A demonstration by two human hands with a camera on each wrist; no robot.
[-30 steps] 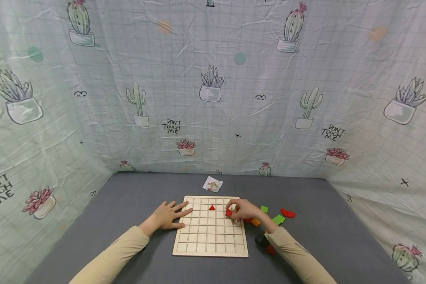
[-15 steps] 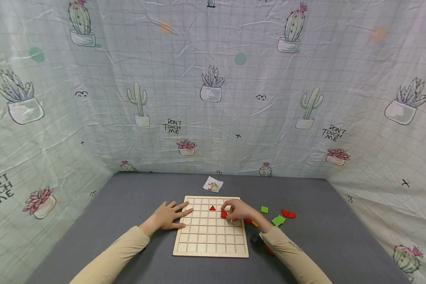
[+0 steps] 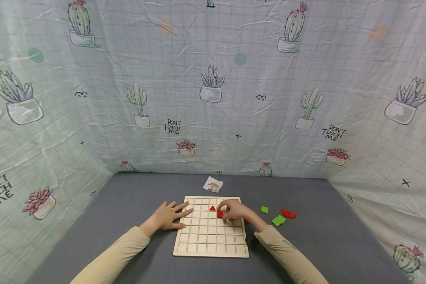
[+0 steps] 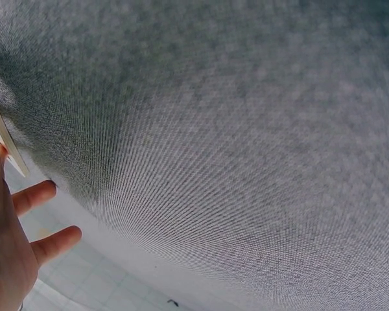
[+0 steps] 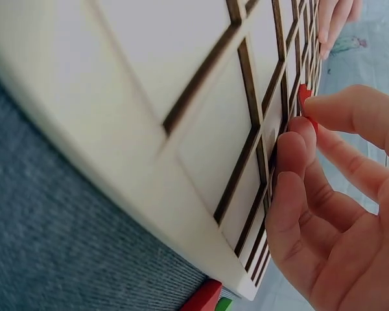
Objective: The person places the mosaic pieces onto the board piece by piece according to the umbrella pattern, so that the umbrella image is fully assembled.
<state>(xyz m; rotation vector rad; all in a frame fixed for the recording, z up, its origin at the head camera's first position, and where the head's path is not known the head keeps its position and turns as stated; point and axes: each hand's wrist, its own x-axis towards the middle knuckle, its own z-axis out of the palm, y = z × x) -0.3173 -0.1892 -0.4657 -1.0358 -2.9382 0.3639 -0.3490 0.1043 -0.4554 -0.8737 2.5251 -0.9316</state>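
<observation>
A pale wooden grid board lies on the grey table. My left hand rests with spread fingers on the board's left edge; two of its fingers stick out in the left wrist view. Over the upper right of the grid, my right hand pinches a small red piece between thumb and fingers. That red piece shows partly behind the fingertips in the right wrist view, close over the grid. A red triangle lies in a cell just up and left of it.
Right of the board lie green squares, another green square and two red half-round pieces. Dark pieces sit partly under the right sleeve. A small printed card lies behind the board.
My right hand has moved left across the board, carrying the red piece closer to the red triangle. The left hand has stayed in place.
</observation>
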